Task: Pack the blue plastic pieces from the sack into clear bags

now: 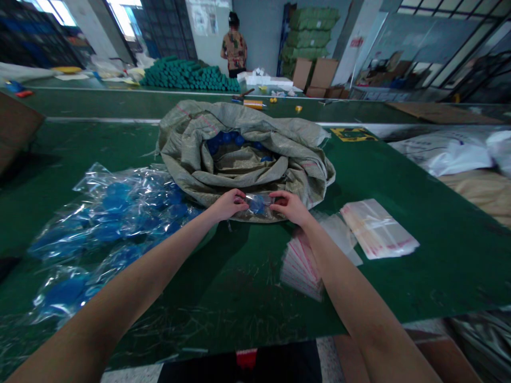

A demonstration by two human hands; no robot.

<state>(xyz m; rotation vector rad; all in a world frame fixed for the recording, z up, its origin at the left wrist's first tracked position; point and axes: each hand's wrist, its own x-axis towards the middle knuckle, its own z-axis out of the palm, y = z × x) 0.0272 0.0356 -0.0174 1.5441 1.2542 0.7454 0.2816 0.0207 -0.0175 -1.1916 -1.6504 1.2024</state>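
A clear plastic bag with a blue item inside (256,204) is stretched between my two hands, in front of the woven sack. My left hand (230,205) pinches its left end, and my right hand (288,206) pinches the right end. The exact kind of the blue item cannot be made out. Behind them the woven sack (191,178) stands with its mouth rolled down, and round blue pieces (227,139) show inside. Under my right forearm lie fanned clear bags (300,263) with pink-edged strips.
Filled clear bags of blue pieces (115,213) are heaped on the left of the green table (239,298). A stack of flat clear bags (379,229) lies to the right. A person (234,48) stands beyond the far table, near piled green rolls (187,74).
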